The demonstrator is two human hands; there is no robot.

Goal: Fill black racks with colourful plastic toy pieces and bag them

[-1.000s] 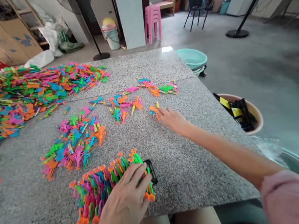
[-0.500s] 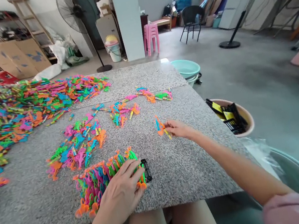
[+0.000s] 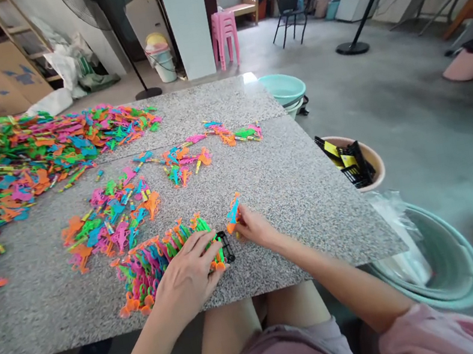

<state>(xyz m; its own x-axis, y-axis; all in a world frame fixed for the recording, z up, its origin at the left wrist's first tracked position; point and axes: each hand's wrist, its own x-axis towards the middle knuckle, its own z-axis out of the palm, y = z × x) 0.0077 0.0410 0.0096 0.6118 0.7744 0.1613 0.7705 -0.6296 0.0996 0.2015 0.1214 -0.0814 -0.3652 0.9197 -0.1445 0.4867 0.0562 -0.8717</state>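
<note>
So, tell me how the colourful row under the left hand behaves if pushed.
The colourful row would probably splay, its thin pieces standing side by side. It may slide as one, though, if the black frame at its end holds them.

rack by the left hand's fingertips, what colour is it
Black; the rack by the left hand shows best in the head view.

On the table [image 3: 273,176], a heap [image 3: 44,150] lies behind and left of the row of pieces [image 3: 147,269].
</note>
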